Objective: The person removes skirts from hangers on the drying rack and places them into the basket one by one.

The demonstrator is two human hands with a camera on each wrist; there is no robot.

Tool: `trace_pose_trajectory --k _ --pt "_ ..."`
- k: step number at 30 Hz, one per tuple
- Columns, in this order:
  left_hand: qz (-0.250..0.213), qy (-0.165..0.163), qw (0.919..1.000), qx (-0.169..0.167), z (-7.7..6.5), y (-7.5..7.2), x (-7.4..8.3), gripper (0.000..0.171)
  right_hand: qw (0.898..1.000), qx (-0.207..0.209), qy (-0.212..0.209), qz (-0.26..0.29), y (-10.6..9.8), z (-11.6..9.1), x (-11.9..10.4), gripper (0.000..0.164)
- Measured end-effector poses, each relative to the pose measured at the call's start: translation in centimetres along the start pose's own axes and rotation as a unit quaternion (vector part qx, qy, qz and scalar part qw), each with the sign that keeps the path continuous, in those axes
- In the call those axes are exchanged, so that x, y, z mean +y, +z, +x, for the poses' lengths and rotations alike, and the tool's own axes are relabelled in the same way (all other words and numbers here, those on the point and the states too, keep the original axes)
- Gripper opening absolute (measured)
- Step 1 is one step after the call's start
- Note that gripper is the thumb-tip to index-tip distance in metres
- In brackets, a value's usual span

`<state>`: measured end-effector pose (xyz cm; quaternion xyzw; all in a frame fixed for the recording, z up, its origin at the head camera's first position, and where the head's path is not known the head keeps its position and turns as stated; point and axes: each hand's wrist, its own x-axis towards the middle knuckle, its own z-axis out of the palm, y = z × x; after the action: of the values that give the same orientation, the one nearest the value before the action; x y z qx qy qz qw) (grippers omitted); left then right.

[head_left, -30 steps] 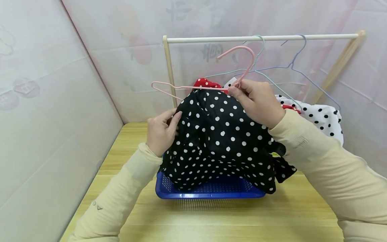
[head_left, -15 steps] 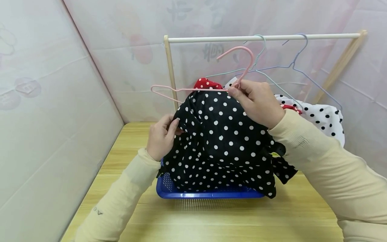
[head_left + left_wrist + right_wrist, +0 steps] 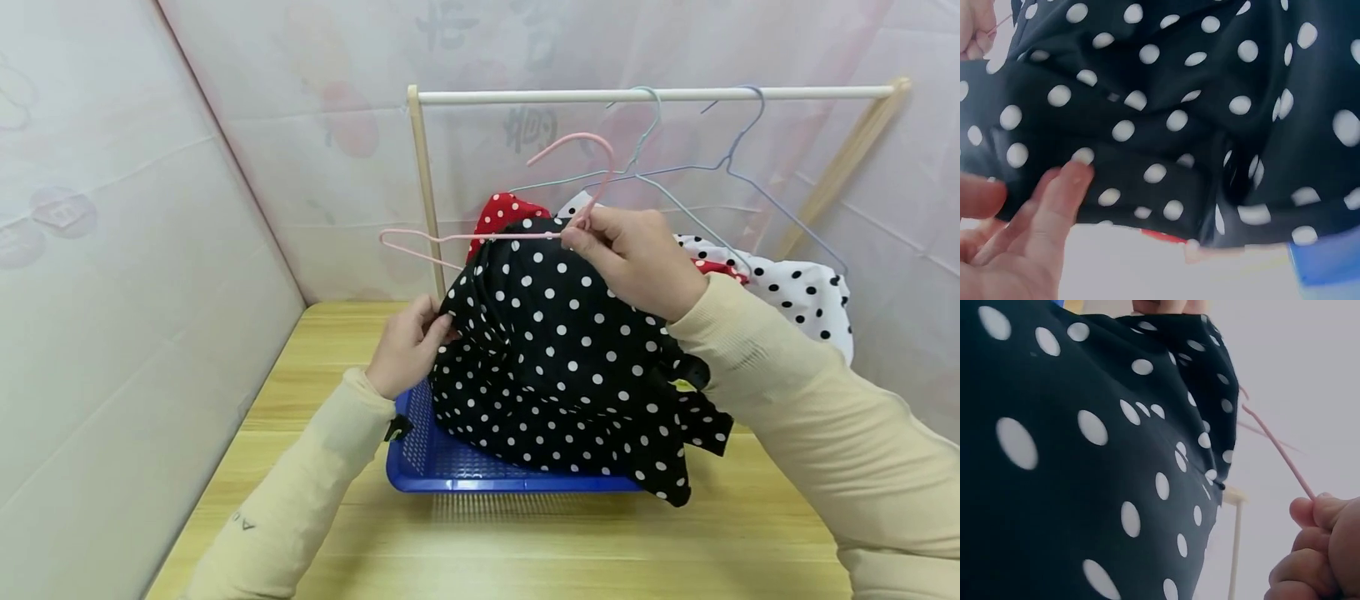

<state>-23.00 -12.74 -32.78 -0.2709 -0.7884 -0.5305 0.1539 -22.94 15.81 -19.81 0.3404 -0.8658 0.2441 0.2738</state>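
In the head view my right hand (image 3: 637, 258) grips a pink hanger (image 3: 495, 237) just below its hook. The hanger's left arm sticks out past the cloth; its right arm is hidden. A black garment with white polka dots (image 3: 570, 333) drapes below the hanger and over a blue basket (image 3: 480, 483). With thumb and fingers, my left hand (image 3: 408, 346) holds the garment's left edge. Seen from the left wrist, the fingers (image 3: 1054, 200) lie against the dotted cloth. The right wrist view has the curled right hand (image 3: 1313, 550) around the pink wire.
Behind stands a rack with a white rail (image 3: 525, 97) and wooden legs. A green hanger (image 3: 656, 117) and a blue hanger (image 3: 738, 129) hang there. White dotted cloth (image 3: 802, 300) and red dotted cloth (image 3: 498, 212) show behind the black garment. The wooden table (image 3: 360, 542) lies below.
The pink hanger has come down slightly and shifted a little left at its hook. My left hand has moved down and slightly right along the garment's edge, and the cloth's left side has drawn inward.
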Motion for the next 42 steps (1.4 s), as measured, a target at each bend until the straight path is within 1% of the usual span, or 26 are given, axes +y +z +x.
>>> trace_pose_trajectory --k 1,3,4,5,6,7,10,12,13,15,17,19,22,24,26,28,33,35,37,40,42 --pt "0.007 -0.013 0.9998 -0.017 -0.1 -0.2 0.0 0.005 1.000 -0.009 -0.001 0.000 0.0 0.0 0.0 0.016" --pt "0.039 -0.031 0.9978 -0.043 -0.4 -0.6 0.0 0.009 1.000 -0.024 -0.002 0.002 0.1 0.1 0.0 0.015" --pt "0.058 -0.035 0.9964 -0.050 -0.5 -0.9 0.1 0.013 1.000 -0.030 -0.005 0.005 0.2 0.2 0.0 0.015" --pt "0.080 -0.034 0.9950 -0.050 -0.5 -1.2 0.3 0.017 0.999 -0.034 -0.009 0.007 0.2 0.2 0.0 0.015" --pt "0.106 -0.027 0.9932 -0.042 -0.5 -1.4 0.5 0.021 0.999 -0.038 -0.012 0.009 0.2 0.3 -0.1 0.015" --pt "0.128 -0.014 0.9913 -0.026 -0.5 -1.6 0.7 0.025 0.999 -0.042 -0.015 0.011 0.2 0.4 -0.1 0.016" --pt "0.162 0.031 0.9855 0.041 -0.1 -1.6 1.9 0.028 0.998 -0.049 -0.022 0.014 0.2 0.6 -0.2 0.018" --pt "0.187 0.062 0.9774 0.077 0.4 -1.3 2.9 0.028 0.998 -0.052 -0.024 0.018 0.3 0.7 -0.2 0.018" --pt "0.203 0.072 0.9725 0.088 0.6 -1.0 3.4 0.029 0.998 -0.053 -0.025 0.021 0.3 0.7 -0.2 0.017" --pt "0.241 0.082 0.9621 0.098 1.2 -0.5 4.3 0.033 0.998 -0.053 -0.029 0.028 0.4 0.7 -0.3 0.016" --pt "0.273 0.078 0.9536 0.099 1.8 -0.1 4.9 0.037 0.997 -0.053 -0.036 0.032 0.6 0.7 -0.4 0.015" --pt "0.297 0.062 0.9479 0.097 2.3 0.2 5.2 0.040 0.997 -0.054 -0.044 0.036 0.7 0.8 -0.5 0.014" --pt "0.317 0.033 0.9433 0.092 2.9 0.4 5.6 0.045 0.997 -0.056 -0.049 0.034 0.9 0.8 -0.7 0.015" --pt "0.325 0.019 0.9415 0.089 3.2 0.4 5.8 0.046 0.997 -0.055 -0.048 0.031 1.0 0.8 -0.8 0.014" --pt "0.328 0.012 0.9404 0.089 3.4 0.5 5.9 0.043 0.997 -0.054 -0.047 0.030 1.0 0.9 -0.9 0.015" --pt "0.325 0.009 0.9410 0.093 3.4 0.5 5.9 0.038 0.997 -0.054 -0.046 0.030 1.1 0.9 -0.9 0.015" --pt "0.302 0.016 0.9477 0.103 3.0 0.4 5.8 0.024 0.997 -0.060 -0.043 0.024 1.2 1.1 -0.9 0.015" --pt "0.288 0.020 0.9520 0.102 2.8 0.4 5.6 0.023 0.997 -0.057 -0.038 0.021 1.2 1.1 -0.8 0.014" --pt "0.271 0.018 0.9576 0.097 2.6 0.3 5.4 0.021 0.998 -0.047 -0.032 0.025 1.1 1.2 -0.7 0.014" --pt "0.236 -0.002 0.9679 0.087 2.2 0.1 4.9 0.018 0.999 -0.036 -0.016 0.028 0.9 1.2 -0.6 0.015" --pt "0.220 -0.015 0.9718 0.084 2.0 0.0 4.4 0.018 0.999 -0.034 -0.009 0.028 0.7 1.2 -0.6 0.015"
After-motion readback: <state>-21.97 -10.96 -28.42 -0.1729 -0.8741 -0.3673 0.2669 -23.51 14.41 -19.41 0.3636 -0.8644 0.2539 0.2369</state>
